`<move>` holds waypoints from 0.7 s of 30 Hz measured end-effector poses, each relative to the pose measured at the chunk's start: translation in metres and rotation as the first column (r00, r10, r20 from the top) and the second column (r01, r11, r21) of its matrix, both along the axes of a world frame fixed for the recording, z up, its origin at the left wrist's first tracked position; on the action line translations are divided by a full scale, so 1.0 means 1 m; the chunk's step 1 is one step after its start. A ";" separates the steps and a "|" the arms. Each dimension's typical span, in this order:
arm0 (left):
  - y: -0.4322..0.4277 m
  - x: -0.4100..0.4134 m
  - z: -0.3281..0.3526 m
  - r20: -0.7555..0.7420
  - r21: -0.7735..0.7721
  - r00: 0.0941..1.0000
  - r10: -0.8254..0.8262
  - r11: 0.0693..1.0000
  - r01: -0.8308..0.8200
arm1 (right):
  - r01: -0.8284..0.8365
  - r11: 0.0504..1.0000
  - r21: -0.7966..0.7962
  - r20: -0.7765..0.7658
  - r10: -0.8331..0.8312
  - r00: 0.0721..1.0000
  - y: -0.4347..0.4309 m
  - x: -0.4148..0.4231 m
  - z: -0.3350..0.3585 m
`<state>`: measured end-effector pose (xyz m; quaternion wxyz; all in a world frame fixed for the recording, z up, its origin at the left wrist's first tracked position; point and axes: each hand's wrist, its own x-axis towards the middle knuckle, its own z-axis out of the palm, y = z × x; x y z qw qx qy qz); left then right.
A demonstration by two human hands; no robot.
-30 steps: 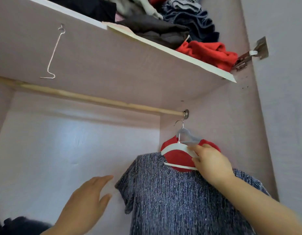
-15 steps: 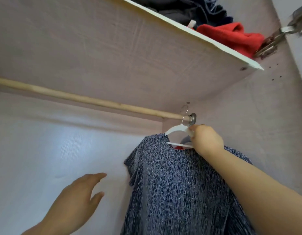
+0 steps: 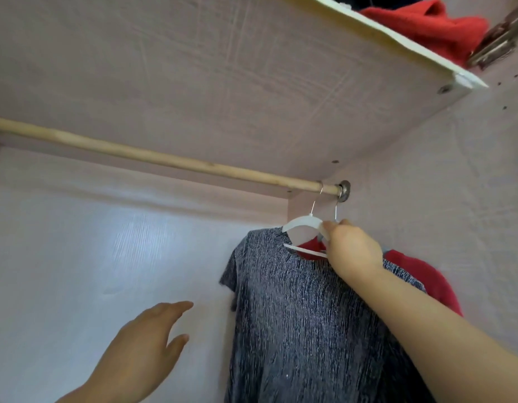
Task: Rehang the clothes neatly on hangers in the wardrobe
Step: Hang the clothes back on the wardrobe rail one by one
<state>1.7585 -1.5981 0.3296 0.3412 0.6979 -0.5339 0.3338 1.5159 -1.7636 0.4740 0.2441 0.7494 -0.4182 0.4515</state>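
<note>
Hands work apart: the right hand (image 3: pixel 353 251) pinches the right shoulder of the white hanger (image 3: pixel 303 223), while the left hand (image 3: pixel 147 353) hovers low and to the left, fingers straight and empty. The hanger's hook sits over the wooden rail (image 3: pixel 164 159) near its right end, just beside a second hanger (image 3: pixel 335 210) that carries a red garment (image 3: pixel 426 274). The speckled grey top (image 3: pixel 295 315) hangs straight down, its long axis vertical. Its near sleeve faces the left hand without touching it, so any smoothing likely falls to that hand.
</note>
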 end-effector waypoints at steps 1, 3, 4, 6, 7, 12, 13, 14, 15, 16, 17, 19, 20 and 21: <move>0.002 0.000 -0.001 -0.010 0.007 1.000 -0.006 1.000 0.006 | 0.006 1.000 -0.003 0.002 -0.006 1.000 0.004 0.000 -0.001; 0.007 0.000 -0.004 -0.047 0.008 0.998 -0.030 0.999 0.031 | 0.020 1.000 -0.015 -0.012 -0.020 1.000 0.012 0.000 -0.007; 0.010 0.000 -0.006 -0.070 0.010 0.997 -0.044 0.999 0.045 | 0.037 0.999 -0.028 -0.034 -0.037 0.999 0.016 0.000 -0.011; 0.017 -0.001 -0.009 -0.103 0.035 0.993 -0.051 0.998 0.055 | 0.073 0.996 -0.060 -0.082 -0.077 0.994 0.024 0.002 -0.025; 0.022 -0.001 -0.012 -0.114 0.052 0.992 -0.045 0.997 0.051 | 0.075 0.994 -0.073 -0.106 -0.083 0.991 0.029 0.004 -0.035; 0.050 0.000 -0.042 -0.160 0.143 0.987 -0.006 0.989 0.029 | -0.080 0.997 0.001 -0.223 0.078 0.972 0.063 0.030 -0.114; 0.056 0.001 -0.053 -0.170 0.179 0.985 0.013 0.984 0.018 | -0.119 0.991 0.052 -0.248 0.129 0.960 0.072 0.039 -0.137; 0.064 0.002 -0.066 -0.179 0.223 0.983 0.033 0.975 0.008 | -0.156 0.982 0.105 -0.270 0.179 0.946 0.082 0.047 -0.161; 0.071 0.003 -0.080 -0.192 0.269 0.980 0.053 0.963 0.000 | -0.188 0.970 0.157 -0.290 0.227 0.930 0.092 0.056 -0.186; 0.080 0.004 -0.096 -0.207 0.310 0.975 0.077 0.951 -0.009 | -0.219 0.953 0.208 -0.310 0.277 0.909 0.103 0.064 -0.212; 0.090 0.004 -0.112 -0.222 0.345 0.970 0.104 0.938 -0.021 | -0.249 0.932 0.265 -0.328 0.330 0.885 0.113 0.071 -0.239; 0.110 0.004 -0.148 -0.247 0.410 0.956 0.160 0.911 -0.047 | -0.290 0.877 0.384 -0.357 0.431 0.829 0.134 0.083 -0.292; 0.120 0.003 -0.167 -0.261 0.444 0.947 0.189 0.894 -0.056 | -0.313 0.841 0.440 -0.354 0.483 0.800 0.145 0.088 -0.317; 0.131 0.003 -0.187 -0.277 0.476 0.935 0.219 0.877 -0.064 | -0.341 0.802 0.491 -0.338 0.536 0.773 0.156 0.093 -0.342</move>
